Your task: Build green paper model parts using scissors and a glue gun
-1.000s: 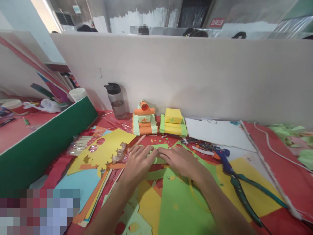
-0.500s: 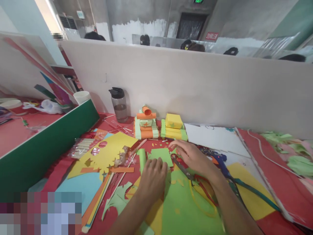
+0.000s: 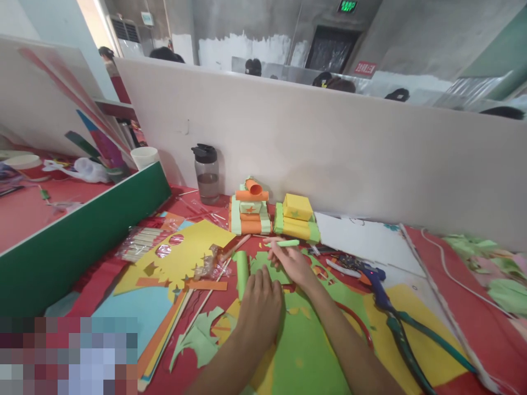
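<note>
On the red worktop (image 3: 177, 373), the left hand (image 3: 262, 296) lies flat over a green card (image 3: 257, 260), seemingly to steady it. Farther on, the right hand (image 3: 292, 264) pinches a slim green stick (image 3: 290, 243). A green roll (image 3: 242, 271) lies beside the card; two paper models (image 3: 250, 209) stand behind, probably out of the way.

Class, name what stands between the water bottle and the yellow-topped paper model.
In the head view, the orange and pale-green model stands between the bottle and the yellow-topped model.
</note>
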### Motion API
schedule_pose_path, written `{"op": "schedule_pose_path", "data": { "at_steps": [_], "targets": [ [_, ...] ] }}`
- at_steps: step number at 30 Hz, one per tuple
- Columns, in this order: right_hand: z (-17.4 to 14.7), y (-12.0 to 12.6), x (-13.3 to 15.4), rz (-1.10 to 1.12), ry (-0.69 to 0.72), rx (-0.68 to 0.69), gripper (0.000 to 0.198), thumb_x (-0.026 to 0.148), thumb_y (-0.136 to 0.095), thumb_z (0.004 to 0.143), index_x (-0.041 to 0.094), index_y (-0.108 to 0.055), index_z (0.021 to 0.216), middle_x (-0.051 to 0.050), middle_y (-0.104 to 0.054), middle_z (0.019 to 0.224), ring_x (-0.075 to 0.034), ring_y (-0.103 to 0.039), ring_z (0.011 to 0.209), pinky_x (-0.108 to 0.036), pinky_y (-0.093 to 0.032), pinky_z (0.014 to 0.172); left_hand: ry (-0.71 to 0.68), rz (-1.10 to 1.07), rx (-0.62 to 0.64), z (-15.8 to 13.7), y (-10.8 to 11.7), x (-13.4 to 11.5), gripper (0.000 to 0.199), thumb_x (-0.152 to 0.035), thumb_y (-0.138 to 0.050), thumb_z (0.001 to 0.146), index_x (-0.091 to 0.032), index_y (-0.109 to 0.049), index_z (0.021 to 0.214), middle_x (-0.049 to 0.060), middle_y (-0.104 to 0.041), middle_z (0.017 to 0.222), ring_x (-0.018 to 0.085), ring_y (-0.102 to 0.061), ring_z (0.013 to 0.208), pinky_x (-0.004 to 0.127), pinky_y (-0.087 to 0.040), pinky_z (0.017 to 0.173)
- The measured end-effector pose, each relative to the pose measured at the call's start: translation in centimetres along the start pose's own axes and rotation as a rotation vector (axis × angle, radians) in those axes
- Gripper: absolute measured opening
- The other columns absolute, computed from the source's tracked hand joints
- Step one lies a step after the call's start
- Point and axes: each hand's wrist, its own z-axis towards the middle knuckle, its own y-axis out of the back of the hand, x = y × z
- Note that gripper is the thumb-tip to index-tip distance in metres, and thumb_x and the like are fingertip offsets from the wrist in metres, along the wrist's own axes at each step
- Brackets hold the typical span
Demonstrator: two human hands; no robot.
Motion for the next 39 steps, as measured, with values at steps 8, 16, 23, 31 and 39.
{"op": "schedule_pose_path", "data": {
  "at_steps": [8,16,23,31,39],
  "targets": [
    [-0.41,-0.30,-0.55,-0.258,0.091,-0.091,0.020,0.035,-0.053,0.091,0.021,-0.067,0.091,-0.005,-0.073,0.089,-0.022,-0.068,0.088,-0.035,-0.050,0.082,-0.004,0.025,-0.022,0.21,0.11,0.24,0.024,-0.013,-0.053,0.088,-0.010,-0.068,0.106,0.023,-0.062,0.132,0.034,-0.062,0.117,0.048,-0.049,0.095],
    [-0.74,-0.38,-0.32,-0.231,0.059,-0.057,0.017,0.035,-0.054,0.089,0.021,-0.063,0.084,-0.003,-0.072,0.082,-0.019,-0.065,0.073,-0.029,-0.048,0.068,-0.017,-0.017,0.036,0.51,0.92,0.53,0.029,-0.011,-0.050,0.087,-0.006,-0.067,0.110,0.025,-0.063,0.131,0.034,-0.063,0.114,0.047,-0.050,0.094],
    [-0.77,-0.63,-0.02,-0.306,0.076,-0.116,0.014,0.033,-0.056,0.086,0.022,-0.062,0.080,-0.001,-0.072,0.078,-0.019,-0.066,0.071,-0.029,-0.048,0.068,-0.001,-0.064,-0.006,0.43,0.46,0.64,0.026,-0.007,-0.049,0.086,-0.007,-0.066,0.106,0.027,-0.063,0.128,0.034,-0.062,0.113,0.048,-0.049,0.093],
    [-0.81,-0.70,-0.07,-0.330,0.072,-0.117,0.015,0.032,-0.054,0.086,0.022,-0.061,0.078,-0.001,-0.071,0.076,-0.018,-0.064,0.067,-0.028,-0.045,0.064,-0.004,-0.048,0.013,0.46,0.80,0.71,0.027,-0.011,-0.049,0.089,-0.006,-0.066,0.109,0.025,-0.064,0.128,0.034,-0.063,0.112,0.045,-0.048,0.093],
    [-0.72,-0.65,-0.16,-0.337,0.066,-0.073,0.015,0.030,-0.055,0.084,0.020,-0.061,0.074,-0.001,-0.068,0.071,-0.017,-0.060,0.064,-0.028,-0.043,0.062,-0.002,-0.040,0.016,0.40,0.52,0.55,0.033,-0.010,-0.047,0.088,-0.005,-0.065,0.116,0.024,-0.065,0.127,0.034,-0.059,0.118,0.046,-0.046,0.097]
  ]
}}
